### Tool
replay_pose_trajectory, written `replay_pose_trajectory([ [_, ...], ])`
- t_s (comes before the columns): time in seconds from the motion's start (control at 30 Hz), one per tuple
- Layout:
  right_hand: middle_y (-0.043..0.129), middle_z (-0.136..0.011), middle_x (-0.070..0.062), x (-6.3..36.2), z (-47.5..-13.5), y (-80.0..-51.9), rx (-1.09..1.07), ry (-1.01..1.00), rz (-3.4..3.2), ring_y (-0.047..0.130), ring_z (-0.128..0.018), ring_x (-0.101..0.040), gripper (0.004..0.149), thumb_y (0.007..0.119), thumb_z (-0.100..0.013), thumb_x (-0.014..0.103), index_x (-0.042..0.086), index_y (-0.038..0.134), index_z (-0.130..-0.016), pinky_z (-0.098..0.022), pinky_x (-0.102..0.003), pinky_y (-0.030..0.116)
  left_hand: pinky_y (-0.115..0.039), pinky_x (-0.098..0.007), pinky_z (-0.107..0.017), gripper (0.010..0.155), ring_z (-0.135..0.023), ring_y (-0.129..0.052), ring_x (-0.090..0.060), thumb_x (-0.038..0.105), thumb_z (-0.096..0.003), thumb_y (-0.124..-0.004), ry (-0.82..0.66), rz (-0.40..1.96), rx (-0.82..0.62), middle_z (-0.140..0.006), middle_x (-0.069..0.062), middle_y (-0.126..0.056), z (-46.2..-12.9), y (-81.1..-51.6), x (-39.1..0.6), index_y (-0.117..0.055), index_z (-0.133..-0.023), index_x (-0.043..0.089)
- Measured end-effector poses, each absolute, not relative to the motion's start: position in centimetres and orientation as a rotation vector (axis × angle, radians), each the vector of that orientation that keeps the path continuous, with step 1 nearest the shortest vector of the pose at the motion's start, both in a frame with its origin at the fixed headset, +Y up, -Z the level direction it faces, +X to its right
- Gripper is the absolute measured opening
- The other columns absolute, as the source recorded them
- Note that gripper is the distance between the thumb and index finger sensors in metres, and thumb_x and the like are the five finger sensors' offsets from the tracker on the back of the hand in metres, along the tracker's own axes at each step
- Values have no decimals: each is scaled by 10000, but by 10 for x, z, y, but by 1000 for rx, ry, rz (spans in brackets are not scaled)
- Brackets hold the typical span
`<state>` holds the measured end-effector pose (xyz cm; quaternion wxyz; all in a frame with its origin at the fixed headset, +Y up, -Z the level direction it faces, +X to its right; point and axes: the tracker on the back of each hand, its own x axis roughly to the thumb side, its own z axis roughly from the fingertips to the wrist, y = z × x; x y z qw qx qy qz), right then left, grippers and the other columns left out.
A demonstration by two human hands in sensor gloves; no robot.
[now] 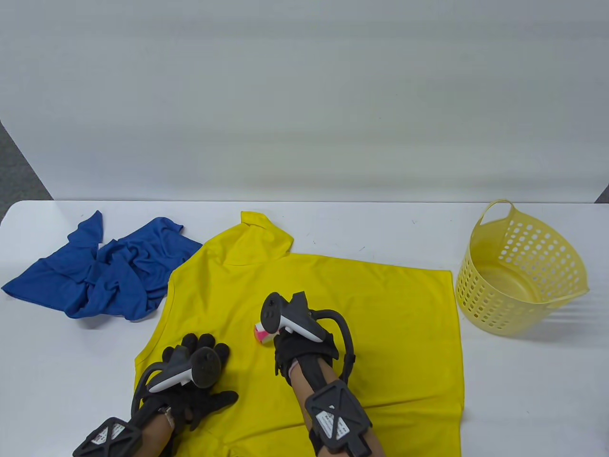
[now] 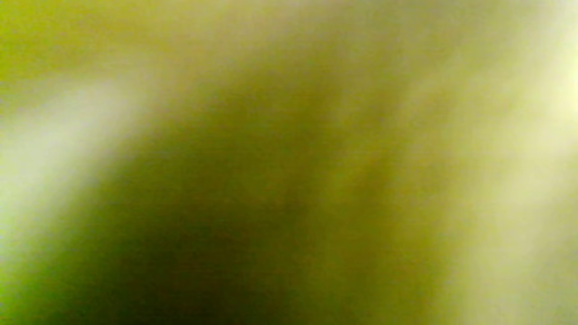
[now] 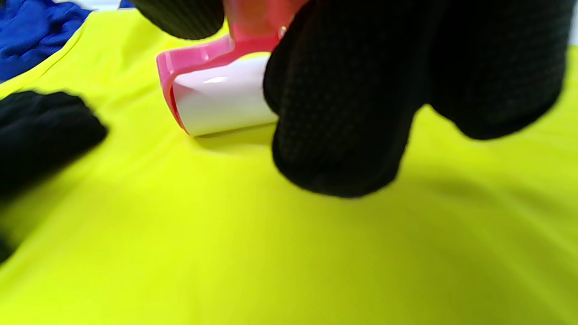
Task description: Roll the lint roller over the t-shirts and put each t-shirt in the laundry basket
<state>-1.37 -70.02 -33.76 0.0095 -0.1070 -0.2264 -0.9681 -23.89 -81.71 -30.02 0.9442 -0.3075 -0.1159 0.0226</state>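
Lint roller (image 3: 216,97): pink frame, white roll; you have it in your right hand (image 1: 297,340), the roll touching the cloth near the middle of the shirt.
Yellow t-shirt (image 1: 380,323): spread flat on the table (image 1: 523,381), collar toward the far edge, hem running off the near edge of the table view.
Right hand grip: your gloved fingers (image 3: 343,113) curl around the pink handle, a firm hold on the roller.
Left hand (image 1: 200,381): it lies flat on the shirt's near left part, fingers straight and spread, pressing the cloth; it holds nothing. Its wrist view is only a yellow blur, so it adds nothing.
Blue t-shirt (image 1: 104,271): crumpled in a heap on the far left of the table, just beside the yellow one; it looks not yet rolled.
Laundry basket (image 1: 518,276): yellow, perforated, tipped toward you on the right, nothing visible inside, apart from the shirt's right edge.
Step in hand: by the look of it, you are rolling the first shirt; no shirt is in the basket yet, so the task seems early.
Next move: likely sweep the roller across the rest of the cloth while your left hand pins it, then gather the shirt and carry it right into the basket.
Watch for: thin cloth may bunch under the roll if the pinning hand lifts.
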Motion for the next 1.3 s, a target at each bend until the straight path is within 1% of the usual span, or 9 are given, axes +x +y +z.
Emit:
replay_pose_trajectory([
  [0.23, 978, -459, -130, 32, -257, -689, -455, -772, -2917, 1061, -106, -161, 551, 653, -491, 384, 121, 562, -967, -157, -450, 913, 0, -768, -679, 1008, -1008, 224, -465, 805, -362, -454, -235, 45, -627, -1089, -81, 249, -300, -817, -239, 161, -1017, 347],
  [0.3, 985, -453, -128, 41, -243, -687, -462, -789, -2904, 1063, -100, -159, 550, 657, -489, 384, 121, 575, -965, -154, -448, 915, 1, -768, -678, 1009, -1007, 225, -466, 805, -362, -453, -234, 45, -627, -1089, -80, 249, -300, -817, -239, 161, -1017, 347],
  [0.43, 991, -447, -126, 50, -232, -686, -468, -765, -2910, 1068, -95, -159, 548, 658, -486, 388, 125, 585, -961, -151, -448, 917, -2, -768, -682, 1008, -1011, 222, -464, 806, -360, -451, -233, 42, -626, -1091, -79, 248, -300, -817, -239, 161, -1017, 349],
  [0.57, 995, -447, -129, 49, -239, -685, -461, -772, -2951, 1076, -97, -155, 550, 665, -486, 397, 129, 590, -960, -151, -444, 922, -5, -767, -684, 1008, -1012, 218, -466, 804, -361, -453, -233, 42, -623, -1093, -80, 243, -300, -817, -239, 158, -1019, 347],
  [0.73, 996, -451, -125, 42, -254, -674, -519, -725, -3037, 1067, -98, -156, 539, 674, -483, 409, 155, 628, -956, -159, -445, 916, -14, -767, -690, 1003, -1019, 205, -466, 798, -363, -458, -234, 41, -618, -1100, -83, 230, -300, -817, -239, 147, -1024, 348],
  [0.97, 982, -481, -117, 26, -282, -654, -559, -486, -3229, 1061, -129, -158, 536, 660, -490, 413, 172, 609, -966, -184, -448, 908, -49, -762, -713, 990, -1046, 160, -462, 788, -371, -479, -238, 35, -601, -1125, -83, 183, -300, -815, -240, 109, -1042, 358],
  [1.1, 952, -503, -116, 24, -295, -667, -597, -436, -3353, 1036, -152, -163, 539, 641, -498, 417, 181, 569, -977, -207, -449, 889, -56, -762, -717, 990, -1050, 151, -463, 786, -372, -480, -237, 32, -598, -1128, -83, 176, -300, -815, -240, 104, -1045, 355],
  [1.2, 943, -510, -113, 29, -298, -687, -603, -360, -3422, 1028, -159, -157, 540, 636, -502, 420, 182, 559, -980, -213, -444, 885, -33, -761, -707, 990, -1038, 176, -460, 787, -370, -471, -244, 43, -608, -1116, -83, 201, -301, -817, -241, 121, -1037, 356],
  [1.3, 925, -525, -102, 36, -296, -699, -637, -315, -3451, 1018, -171, -143, 545, 628, -502, 429, 180, 542, -980, -222, -435, 882, -21, -756, -706, 990, -1036, 184, -451, 786, -371, -480, -244, 52, -608, -1115, -67, 204, -302, -817, -242, 118, -1037, 362],
])
